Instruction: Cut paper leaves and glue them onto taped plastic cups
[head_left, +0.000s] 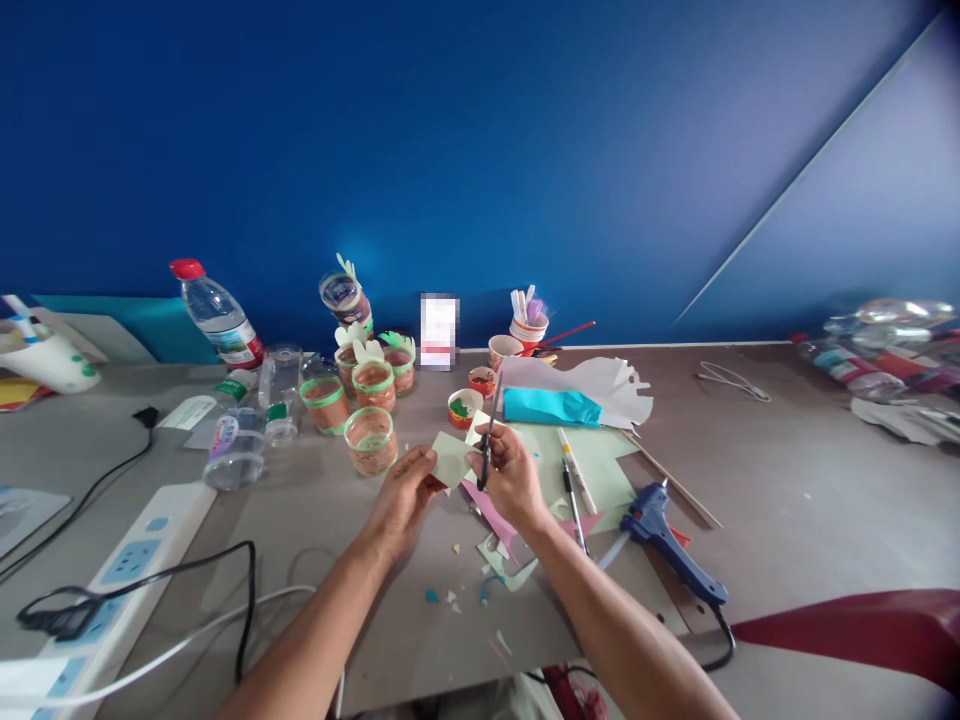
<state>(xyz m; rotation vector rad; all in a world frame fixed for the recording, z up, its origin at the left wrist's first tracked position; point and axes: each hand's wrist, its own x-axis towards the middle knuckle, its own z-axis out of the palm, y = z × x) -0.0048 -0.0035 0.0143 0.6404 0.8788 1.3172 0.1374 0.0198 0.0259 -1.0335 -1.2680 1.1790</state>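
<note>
- I read this as a craft or hobby workspace, maybe a classroom art corner; can't tell which.
- Grey table (787, 470) against a plain deep blue wall (480, 150).
- Blue glue gun (664, 535) lies on the table, cord trailing off.
- Paper scraps (495, 560) in pale green, pink and teal are scattered near the front edge.
- Cut plastic cups (360, 395) wrapped in orange and green bands stand clustered together.
- Paper cup (528, 328) holds brushes or sticks.
- Small paint pots (465, 407) sit beside it.
- White power strip (127, 580) with plugged cables at left.
- Water bottle (217, 315) leans further back.
- I see scissors (487, 440) cutting pale green paper (450, 458).
</note>
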